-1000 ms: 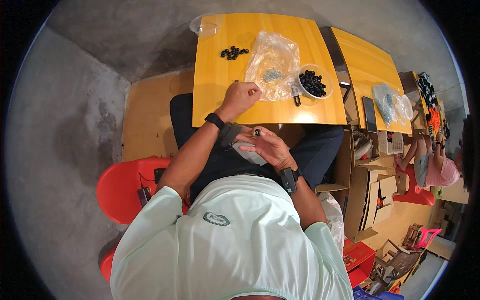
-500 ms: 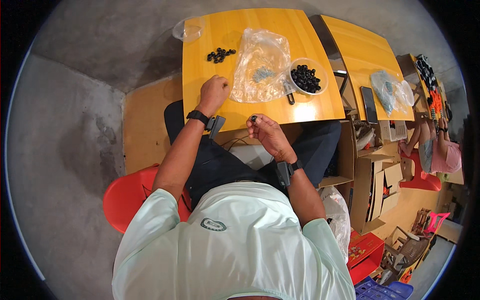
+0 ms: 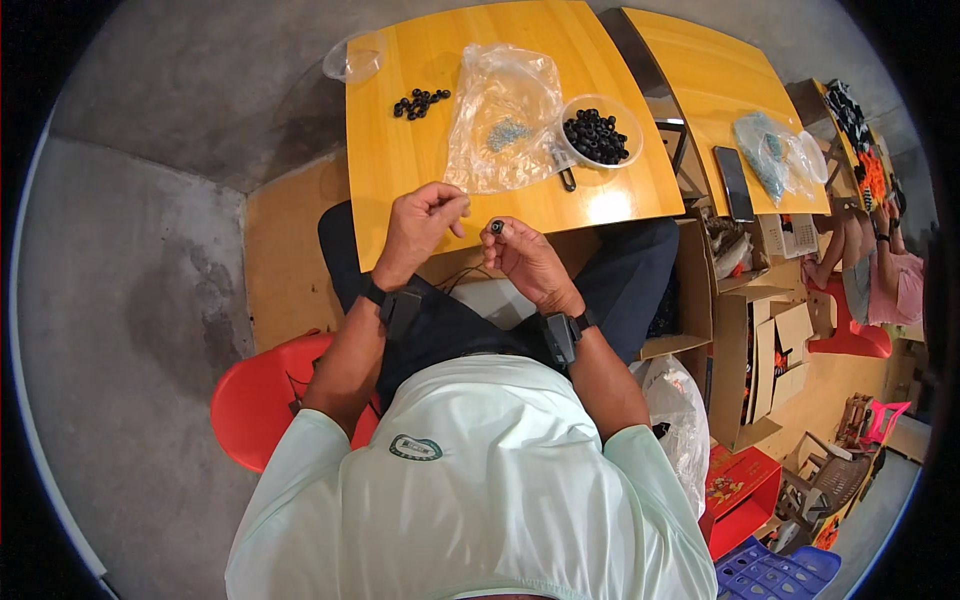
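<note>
Head view: leftmost on the wooden table [image 3: 400,165], we see a clear plastic container [image 3: 355,57] over the far corner, probably set there to leave the near side free for working. Next comes a loose group of black pieces [image 3: 420,104], lying close together, perhaps so that they stay countable and within reach. Nearer us, the left hand [image 3: 420,232] hovers at the table's front edge, its fingers curled with a narrow gap; we cannot tell whether anything small sits between them. To its right, a single black piece [image 3: 497,227] is pinched between the thumb and fingers of the right hand [image 3: 528,262], its open end facing up, seemingly so that the hole can be seen. Beyond the hands a clear plastic bag [image 3: 500,85] lies flat, small greyish bits [image 3: 508,133] heaped on or in it, likely to keep them together. A small black tool [image 3: 568,179] lies just beside the bag. Rightmost, a clear tub [image 3: 633,130] holds many more black pieces, its wall presumably stopping them rolling away.
</note>
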The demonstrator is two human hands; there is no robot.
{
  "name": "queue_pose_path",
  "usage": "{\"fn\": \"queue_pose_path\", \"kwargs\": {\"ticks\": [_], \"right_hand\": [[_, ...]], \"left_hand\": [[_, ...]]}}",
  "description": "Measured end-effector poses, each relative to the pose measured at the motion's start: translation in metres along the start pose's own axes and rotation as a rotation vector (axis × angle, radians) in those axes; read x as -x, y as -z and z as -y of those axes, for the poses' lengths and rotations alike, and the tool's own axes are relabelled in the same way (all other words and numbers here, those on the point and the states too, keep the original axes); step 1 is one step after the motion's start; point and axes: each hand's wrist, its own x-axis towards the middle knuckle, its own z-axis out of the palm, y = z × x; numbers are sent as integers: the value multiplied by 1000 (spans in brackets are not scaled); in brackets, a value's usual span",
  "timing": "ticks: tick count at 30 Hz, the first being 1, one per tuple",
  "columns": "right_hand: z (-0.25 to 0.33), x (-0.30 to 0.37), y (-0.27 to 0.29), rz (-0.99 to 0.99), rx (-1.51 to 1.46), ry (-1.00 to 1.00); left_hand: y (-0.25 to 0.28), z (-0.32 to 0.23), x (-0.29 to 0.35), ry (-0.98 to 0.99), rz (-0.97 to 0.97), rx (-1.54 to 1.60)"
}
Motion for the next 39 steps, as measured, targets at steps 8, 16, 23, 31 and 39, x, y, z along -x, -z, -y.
{"fn": "queue_pose_path", "kwargs": {"ticks": [8,16,23,31,39], "right_hand": [[-8,6,2,-11,-36,44],[-1,10,1,-6,-51,133],[-6,10,1,-13,-13,105],[-6,12,-2,-32,-13,93],[-9,11,-1,-16,-22,90]], "left_hand": [[-23,-15,16,-169,163,-130],[-35,-26,27,-182,176,-123],[-33,-13,26,-88,55,107],[-35,-23,27,-324,-2,-256],[-36,-29,29,-427,4,-370]]}}
